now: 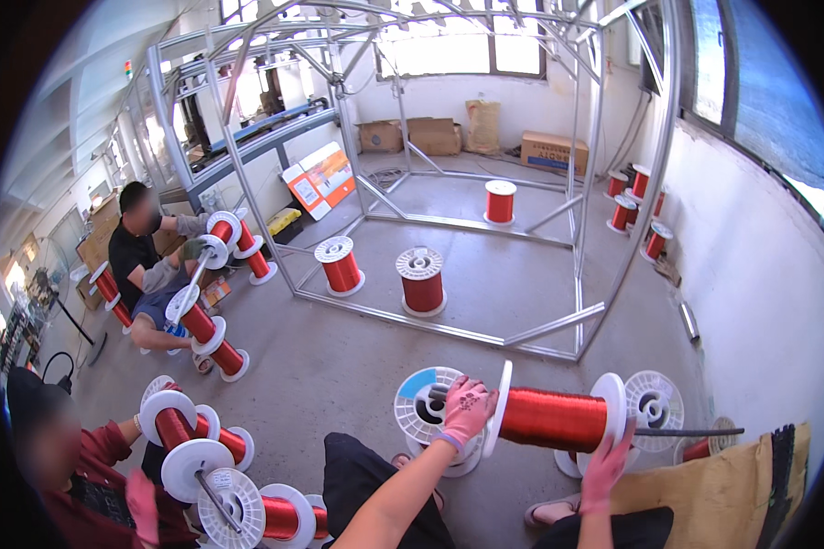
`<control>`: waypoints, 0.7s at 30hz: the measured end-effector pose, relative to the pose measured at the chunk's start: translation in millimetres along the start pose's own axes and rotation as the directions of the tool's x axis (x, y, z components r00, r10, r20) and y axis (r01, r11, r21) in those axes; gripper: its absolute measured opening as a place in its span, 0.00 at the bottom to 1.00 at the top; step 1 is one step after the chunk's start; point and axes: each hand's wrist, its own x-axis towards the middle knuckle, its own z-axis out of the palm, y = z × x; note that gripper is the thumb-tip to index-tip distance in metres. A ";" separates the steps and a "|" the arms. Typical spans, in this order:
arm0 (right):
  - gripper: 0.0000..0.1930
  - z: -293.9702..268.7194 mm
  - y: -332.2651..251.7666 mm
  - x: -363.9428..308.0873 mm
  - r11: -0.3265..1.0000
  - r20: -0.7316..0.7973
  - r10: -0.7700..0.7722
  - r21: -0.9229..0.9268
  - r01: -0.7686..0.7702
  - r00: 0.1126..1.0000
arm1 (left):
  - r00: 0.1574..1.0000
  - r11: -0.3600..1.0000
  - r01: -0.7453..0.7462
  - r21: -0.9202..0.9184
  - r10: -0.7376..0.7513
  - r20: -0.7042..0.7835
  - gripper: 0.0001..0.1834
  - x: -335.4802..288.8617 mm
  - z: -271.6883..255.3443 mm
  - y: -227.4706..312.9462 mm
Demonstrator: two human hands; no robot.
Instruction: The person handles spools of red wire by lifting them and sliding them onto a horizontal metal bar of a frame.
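Holds red spool [556,418] between left hand [468,409] and right hand [607,467], with long axis left-to-right along dark rod [700,431]. Appears to grip rod with left fingers, beside left flange [499,409]; touches right flange [617,409] with right fingers, closure indeterminable, nearer rod's long free end.

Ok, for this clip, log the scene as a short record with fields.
Left hand: pink-gloved, closed around a dark rod beside the spool's left flange
Right hand: pink-gloved, fingers against the right flange from below
Spool: red-wound with white flanges, lying sideways, rod projecting at both ends
Behind: open metal frame; three upright spools at its base
Co-workers: two people at left, spools near both
Lower right: brown cardboard
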 end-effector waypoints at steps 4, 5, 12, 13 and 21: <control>0.29 -16.7 104.1 -96.0 0.964 0.150 0.196 -0.208 -0.163 0.969 | 1.000 0.999 -0.020 -0.037 0.020 0.021 0.21 2.4 1.7 18.1; 0.29 -34.9 113.7 -74.1 0.961 0.031 0.254 -0.116 -0.249 0.967 | 0.998 0.998 -0.059 -0.035 0.058 -0.026 0.21 14.1 13.5 31.1; 0.28 -12.3 -15.6 29.9 0.987 0.001 -0.123 -0.103 0.123 0.992 | 0.999 0.997 -0.043 -0.070 0.041 -0.032 0.20 2.9 -3.9 8.4; 0.27 -7.7 5.7 0.1 0.994 0.020 -0.065 -0.089 0.066 0.998 | 0.998 0.997 -0.051 -0.063 0.050 -0.026 0.20 2.3 -1.8 7.6; 0.28 -44.7 8.3 -5.2 0.984 -0.040 0.160 0.083 -0.156 0.986 | 0.994 0.993 -0.106 0.048 0.107 -0.007 0.14 8.6 -0.4 7.3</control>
